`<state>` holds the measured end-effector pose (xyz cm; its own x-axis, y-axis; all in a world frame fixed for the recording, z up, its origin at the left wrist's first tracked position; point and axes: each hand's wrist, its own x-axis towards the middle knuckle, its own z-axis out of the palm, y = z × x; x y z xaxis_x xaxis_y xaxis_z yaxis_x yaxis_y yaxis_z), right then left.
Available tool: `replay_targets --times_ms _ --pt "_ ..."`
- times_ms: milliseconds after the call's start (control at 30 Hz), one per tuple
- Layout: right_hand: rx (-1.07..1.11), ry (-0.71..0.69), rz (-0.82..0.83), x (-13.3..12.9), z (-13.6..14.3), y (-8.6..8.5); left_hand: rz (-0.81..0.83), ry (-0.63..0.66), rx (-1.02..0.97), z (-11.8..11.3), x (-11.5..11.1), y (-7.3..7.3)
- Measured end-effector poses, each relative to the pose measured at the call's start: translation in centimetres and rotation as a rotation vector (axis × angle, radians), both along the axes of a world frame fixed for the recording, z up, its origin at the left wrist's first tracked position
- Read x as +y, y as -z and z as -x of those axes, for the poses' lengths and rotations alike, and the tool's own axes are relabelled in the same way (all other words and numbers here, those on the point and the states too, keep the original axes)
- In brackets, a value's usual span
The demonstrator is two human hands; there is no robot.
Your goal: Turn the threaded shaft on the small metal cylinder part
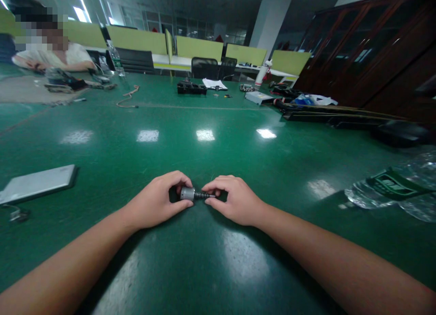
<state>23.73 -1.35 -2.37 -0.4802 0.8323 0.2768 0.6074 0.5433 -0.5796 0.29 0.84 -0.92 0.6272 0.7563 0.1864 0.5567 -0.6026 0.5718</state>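
Just above the green tabletop, in the middle of the head view, is a small silver metal cylinder with a dark ridged shaft (187,194), lying sideways with the shaft toward the right. Around the cylinder's body, the thumb and fingers of my left hand (158,199) are closed. My right hand (236,199) pinches the thin end of the shaft between thumb and fingertips. Part of the cylinder's left end is hidden in the left hand's grip. Whether the part touches the table I cannot tell.
A flat silver device (39,183) lies at left. Clear plastic bottles (395,185) lie at right. Farther back are a black tray (191,88), papers (214,84), a cord (127,97), a white bottle (262,73) and long dark panels (327,114). Another person (51,56) sits far left.
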Motion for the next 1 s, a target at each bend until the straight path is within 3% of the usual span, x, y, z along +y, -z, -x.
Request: replay_targets --times_ms 1000 --pt "0.016 -0.036 -0.013 -0.03 0.22 -0.19 0.056 0.019 -0.045 -0.20 -0.10 0.01"
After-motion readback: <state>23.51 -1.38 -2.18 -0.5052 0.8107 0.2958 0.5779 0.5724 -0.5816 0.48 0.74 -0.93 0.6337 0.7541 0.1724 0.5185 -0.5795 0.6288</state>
